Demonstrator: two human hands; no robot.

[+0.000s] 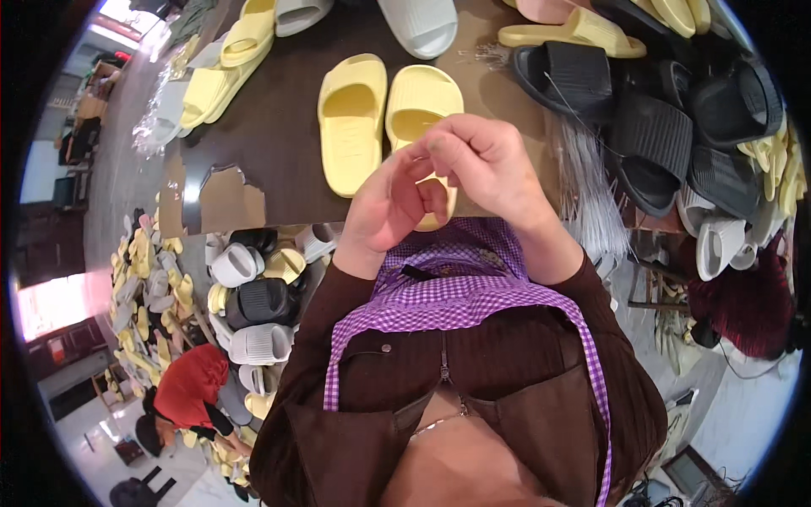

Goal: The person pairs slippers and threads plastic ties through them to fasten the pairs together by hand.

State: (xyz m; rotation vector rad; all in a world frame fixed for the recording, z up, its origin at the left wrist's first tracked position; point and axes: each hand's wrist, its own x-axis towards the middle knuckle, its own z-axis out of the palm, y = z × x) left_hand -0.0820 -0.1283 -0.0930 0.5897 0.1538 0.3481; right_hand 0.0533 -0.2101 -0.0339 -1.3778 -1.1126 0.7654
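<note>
My left hand (389, 205) and my right hand (492, 165) meet in front of me, above the table's near edge. The right thumb and fingers are pinched together, and the left fingers curl up against them. Whatever lies between the fingertips, if anything, is too small to make out. Beneath the hands is a pair of pale yellow slide sandals: the left sandal (353, 127) shows almost whole, while the right sandal (424, 89) is partly covered by my hands. Neither hand grips a sandal.
Black slides (649, 139) are heaped at the right beside a bundle of thin clear plastic strands (587, 182). Grey slides (421, 25) and more yellow slides (247, 34) lie at the back. A torn cardboard piece (230, 203) shows at left. A person in red (193, 384) bends by a floor pile.
</note>
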